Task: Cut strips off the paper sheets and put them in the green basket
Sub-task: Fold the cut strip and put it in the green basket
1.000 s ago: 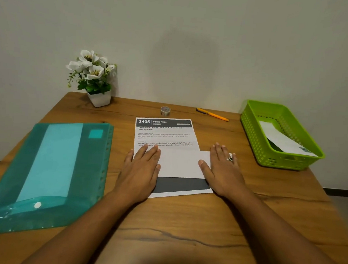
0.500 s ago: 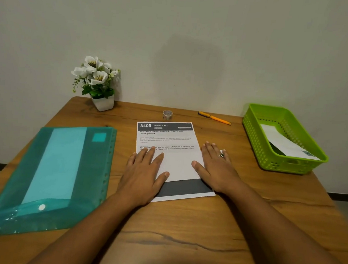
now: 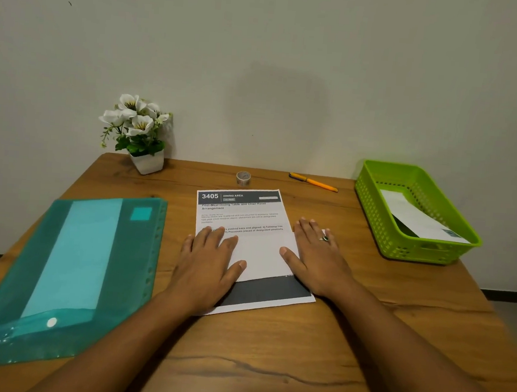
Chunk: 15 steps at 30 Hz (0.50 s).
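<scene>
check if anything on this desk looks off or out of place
Little stands out. The paper sheet lies slightly askew, its lower part folded up over the text, both hands flat on it. The teal folder sits at an angle. No cutting tool is in view. One strip lies tilted in the green basket.

Before you, the table [image 3: 270, 345] is warm brown wood with dark grain lines. At 12 o'clock, the paper sheet [image 3: 242, 222] is white with black print, a dark grey header band and a dark grey band near its bottom. At 9 o'clock, the folder [image 3: 69, 267] is translucent teal with a paler turquoise stripe. At 2 o'clock, the green basket [image 3: 416, 214] is lime with a perforated lattice; the strip [image 3: 416, 219] in it is white. At 11 o'clock: white flowers [image 3: 136, 115], white pot [image 3: 148, 162]. At 1 o'clock: orange pen [image 3: 314, 181].
</scene>
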Available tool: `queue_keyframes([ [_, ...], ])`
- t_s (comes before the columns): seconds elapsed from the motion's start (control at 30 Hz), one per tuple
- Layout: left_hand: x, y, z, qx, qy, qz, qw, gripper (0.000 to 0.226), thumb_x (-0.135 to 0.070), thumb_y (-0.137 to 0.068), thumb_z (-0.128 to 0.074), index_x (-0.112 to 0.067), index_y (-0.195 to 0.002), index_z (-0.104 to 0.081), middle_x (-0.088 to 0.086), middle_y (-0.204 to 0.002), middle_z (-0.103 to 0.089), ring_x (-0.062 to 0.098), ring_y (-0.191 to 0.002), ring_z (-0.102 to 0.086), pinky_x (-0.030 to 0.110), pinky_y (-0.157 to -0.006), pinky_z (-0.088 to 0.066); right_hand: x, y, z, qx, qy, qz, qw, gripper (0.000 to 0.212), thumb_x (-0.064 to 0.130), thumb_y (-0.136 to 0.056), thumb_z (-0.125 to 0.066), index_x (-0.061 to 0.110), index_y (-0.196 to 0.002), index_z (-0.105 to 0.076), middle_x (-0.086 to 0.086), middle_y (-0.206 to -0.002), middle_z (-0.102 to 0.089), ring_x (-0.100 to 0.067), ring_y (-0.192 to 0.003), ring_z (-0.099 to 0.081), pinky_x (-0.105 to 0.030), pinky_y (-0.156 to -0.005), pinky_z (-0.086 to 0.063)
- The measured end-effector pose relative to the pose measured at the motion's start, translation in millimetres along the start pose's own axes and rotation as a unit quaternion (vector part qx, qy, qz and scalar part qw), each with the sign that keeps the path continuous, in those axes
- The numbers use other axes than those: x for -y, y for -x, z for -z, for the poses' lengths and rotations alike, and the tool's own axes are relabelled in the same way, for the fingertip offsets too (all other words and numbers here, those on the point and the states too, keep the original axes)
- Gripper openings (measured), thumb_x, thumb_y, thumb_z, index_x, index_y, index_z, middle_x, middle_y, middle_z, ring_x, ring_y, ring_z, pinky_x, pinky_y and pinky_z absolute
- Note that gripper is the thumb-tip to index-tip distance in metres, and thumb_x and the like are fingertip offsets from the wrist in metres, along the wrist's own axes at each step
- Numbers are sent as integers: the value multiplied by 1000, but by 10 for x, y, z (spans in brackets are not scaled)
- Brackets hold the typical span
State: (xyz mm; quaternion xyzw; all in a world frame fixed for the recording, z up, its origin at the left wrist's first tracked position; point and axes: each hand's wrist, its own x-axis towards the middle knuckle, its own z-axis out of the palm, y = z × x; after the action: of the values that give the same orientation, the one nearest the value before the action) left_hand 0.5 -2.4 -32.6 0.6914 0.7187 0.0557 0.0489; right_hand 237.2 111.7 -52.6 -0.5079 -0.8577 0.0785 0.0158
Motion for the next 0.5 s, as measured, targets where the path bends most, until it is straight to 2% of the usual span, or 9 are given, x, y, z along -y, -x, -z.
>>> queue_keyframes([
  [0.07, 21, -171, 78, -46, 29, 1, 999, 60, -62, -98, -34, -28, -145, -50, 1, -150, -46, 22, -141, -34, 46, -115, -31, -2, -8, -6, -7, -3, 0, 1000, 80, 68, -104, -15, 19, -167, -4, -2, -175, -2, -20, -161, 1, -47, -129, 0],
  [0.17, 57, -551, 166, -90, 86, 32, 992, 47, -52, -99, -53, -28, -140, -55, -2, -138, -54, 18, -128, -47, 43, -104, -43, -15, 2, -23, -16, -7, 2, 1000, 81, 69, -104, -15, 19, -167, -6, -1, -175, -4, -20, -161, 0, -46, -129, 0],
  [0.3, 123, -1133, 289, -111, 120, 39, 986, 42, -40, -101, -58, -29, -140, -49, -1, -120, -63, 22, -108, -60, 44, -82, -53, -29, 12, -27, -29, -18, 8, 999, 80, 68, -104, -17, 20, -167, -9, 0, -175, -7, -19, -161, -1, -46, -130, 0],
  [0.4, 126, -1527, 364, -107, 99, 55, 988, 39, -32, -102, -57, -27, -139, -47, 2, -119, -66, 26, -102, -62, 40, -72, -48, -44, 13, -36, -34, -24, 7, 999, 80, 69, -103, -18, 21, -166, -10, 0, -175, -8, -18, -161, -2, -46, -130, -1],
  [0.5, 145, -1796, 327, -92, 68, 59, 992, 25, -31, -105, -51, -24, -129, -54, 2, -113, -68, 29, -99, -63, 38, -69, -45, -59, 6, -54, -38, -25, 6, 999, 81, 70, -103, -18, 20, -166, -11, 0, -175, -9, -18, -161, -2, -46, -130, -2],
])
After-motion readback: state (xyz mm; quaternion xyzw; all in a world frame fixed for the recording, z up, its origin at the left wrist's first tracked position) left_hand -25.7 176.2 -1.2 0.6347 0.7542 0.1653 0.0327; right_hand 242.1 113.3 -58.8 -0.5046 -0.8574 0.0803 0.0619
